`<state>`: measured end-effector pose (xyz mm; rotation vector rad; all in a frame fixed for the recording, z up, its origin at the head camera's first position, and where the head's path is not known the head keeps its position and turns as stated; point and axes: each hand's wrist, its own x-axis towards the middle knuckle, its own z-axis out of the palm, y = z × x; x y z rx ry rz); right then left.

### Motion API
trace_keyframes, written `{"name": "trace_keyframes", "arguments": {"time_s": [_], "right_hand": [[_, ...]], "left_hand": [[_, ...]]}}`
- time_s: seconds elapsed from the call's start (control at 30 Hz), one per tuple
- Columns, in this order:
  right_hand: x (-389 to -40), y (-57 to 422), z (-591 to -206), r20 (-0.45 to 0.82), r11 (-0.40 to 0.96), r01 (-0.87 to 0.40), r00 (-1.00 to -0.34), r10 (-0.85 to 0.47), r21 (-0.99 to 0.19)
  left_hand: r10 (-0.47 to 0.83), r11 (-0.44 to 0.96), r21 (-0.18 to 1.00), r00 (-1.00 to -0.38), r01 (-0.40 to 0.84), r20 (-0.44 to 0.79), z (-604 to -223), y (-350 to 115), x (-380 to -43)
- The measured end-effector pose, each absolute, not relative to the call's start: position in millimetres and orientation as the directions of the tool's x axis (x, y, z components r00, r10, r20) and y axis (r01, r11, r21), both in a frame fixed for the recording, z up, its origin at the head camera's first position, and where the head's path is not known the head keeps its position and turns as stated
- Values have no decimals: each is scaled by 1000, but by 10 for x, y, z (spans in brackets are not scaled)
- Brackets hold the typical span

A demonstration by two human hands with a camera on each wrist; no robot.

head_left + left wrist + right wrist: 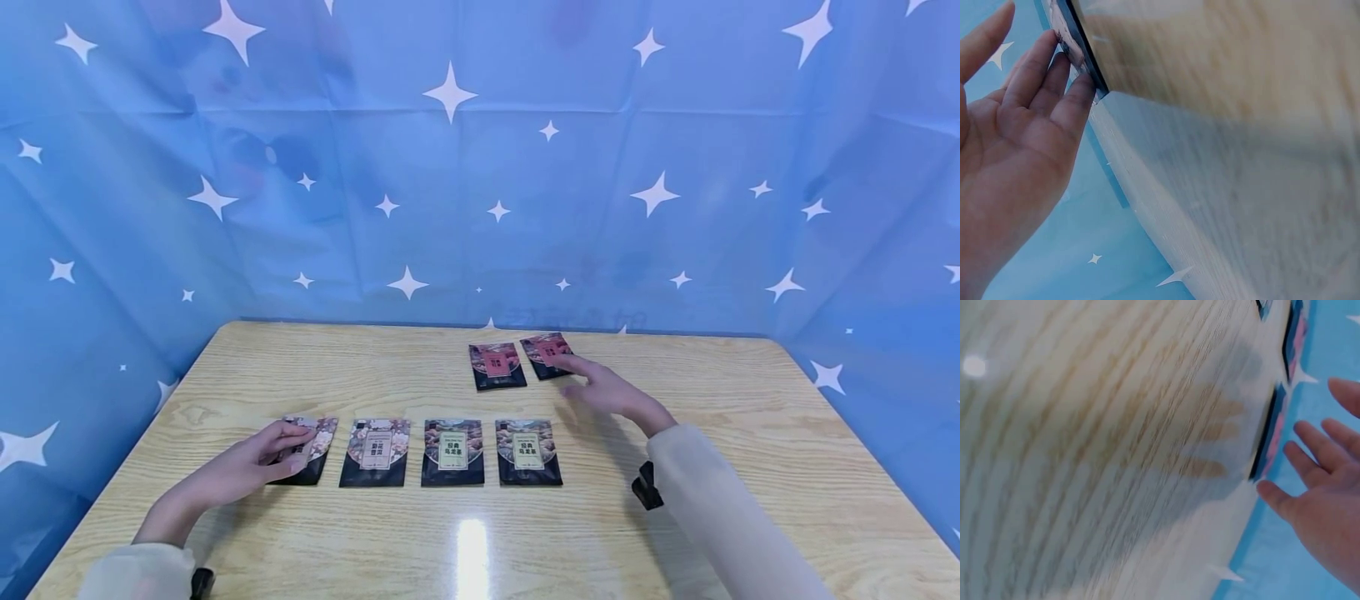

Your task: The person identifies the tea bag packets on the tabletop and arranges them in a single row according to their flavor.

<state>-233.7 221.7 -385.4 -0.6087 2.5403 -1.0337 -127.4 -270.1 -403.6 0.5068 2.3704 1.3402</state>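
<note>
Sleeves [727,508] of pale cloth reach over the wooden table [337,375]. The left hand [240,468] touches the end flowery packet [322,442], its fingers almost straight, not wrapped round it. Next in the row lie another flowery packet [375,452] and two green-label packets [453,452]. If the left fingers drag, the end one could slide crooked. Farther off, the right hand [609,390] spreads its fingers by the tilted red packet [542,346]; I cannot tell if they touch. A bump might knock it into the other red packet [498,367]. Behind hangs a blue starry cloth [525,267].
</note>
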Motion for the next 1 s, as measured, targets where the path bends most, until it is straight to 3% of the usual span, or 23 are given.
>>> {"name": "trace_keyframes", "arguments": {"time_s": [0.33, 1.0], "right_hand": [[-2453, 2153, -3920, -172, 654, -194, -875, -451, -731], [-2583, 2007, -3978, -190, 712, -186, -890, -414, -677]], "left_hand": [[477, 482, 868, -867, 117, -148, -4022, -2693, -1265], [451, 489, 869, -875, 77, -176, -4012, -2677, -1265]]}}
